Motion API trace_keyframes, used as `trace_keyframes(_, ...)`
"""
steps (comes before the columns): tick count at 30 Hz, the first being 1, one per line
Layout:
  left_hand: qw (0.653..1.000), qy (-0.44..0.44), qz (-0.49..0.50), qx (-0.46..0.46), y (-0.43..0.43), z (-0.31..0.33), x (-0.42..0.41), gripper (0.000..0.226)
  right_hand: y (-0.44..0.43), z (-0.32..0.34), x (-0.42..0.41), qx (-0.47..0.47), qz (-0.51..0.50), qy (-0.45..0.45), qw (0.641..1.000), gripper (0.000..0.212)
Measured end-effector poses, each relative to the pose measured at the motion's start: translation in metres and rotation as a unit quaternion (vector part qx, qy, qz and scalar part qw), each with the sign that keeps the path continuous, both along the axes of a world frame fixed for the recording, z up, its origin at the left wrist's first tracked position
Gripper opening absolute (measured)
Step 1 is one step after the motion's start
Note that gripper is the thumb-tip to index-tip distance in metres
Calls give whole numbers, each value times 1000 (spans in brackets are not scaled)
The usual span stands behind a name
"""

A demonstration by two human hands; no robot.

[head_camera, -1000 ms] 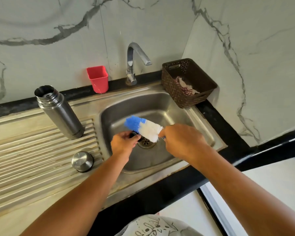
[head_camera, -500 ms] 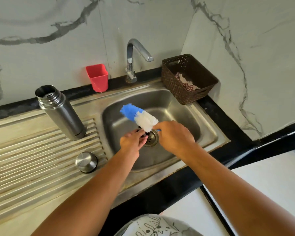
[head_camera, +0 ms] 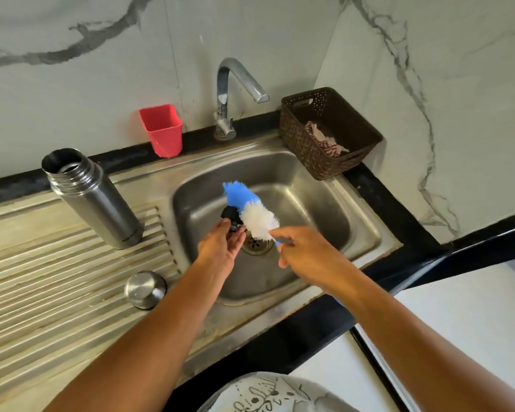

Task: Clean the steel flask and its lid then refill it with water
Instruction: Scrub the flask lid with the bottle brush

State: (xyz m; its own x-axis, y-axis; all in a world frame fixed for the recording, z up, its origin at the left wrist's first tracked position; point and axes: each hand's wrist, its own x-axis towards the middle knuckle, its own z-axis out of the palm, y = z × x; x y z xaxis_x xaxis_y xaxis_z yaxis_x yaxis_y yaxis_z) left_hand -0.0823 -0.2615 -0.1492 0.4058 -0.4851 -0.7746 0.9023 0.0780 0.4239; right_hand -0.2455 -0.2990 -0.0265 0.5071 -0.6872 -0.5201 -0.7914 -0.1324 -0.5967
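We're over the sink at mid-frame, and it's scrubbing time: our left grip pinches a small black stopper at the fingertips, while our right grip is curled tight round the handle of the blue-and-white brush, bristles pressed against that stopper. The steel flask stands open and upright at centre left on the ribbed drainboard, and its round steel lid lies lower down, just beside the basin. The trouble we foresee is that the stopper is small, likely slick, and held right above the drain, so one hard stroke could flick it loose. A swinging left elbow could also topple the tall flask. The steel looks stained and is set in a black desk. The tap at top centre shows no stream. A red cup and a brown basket with a cloth inside sit against the veined marble walls.
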Motion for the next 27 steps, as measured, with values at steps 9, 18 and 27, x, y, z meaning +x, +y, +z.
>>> trace_keyframes(9, 999, 19, 22, -43, 7, -4, 1, 30, -2, -2, 4, 148, -115, -73, 980, 42)
trace_keyframes(18, 996, 48, 26, -77, 14, 1, -15, 19, -3, -7, 6, 150, -154, -84, 973, 43)
trace_keyframes(27, 988, 25, -36, -148, 9, 6, -12, 22, 1, -4, -3, 224, -227, -147, 936, 35)
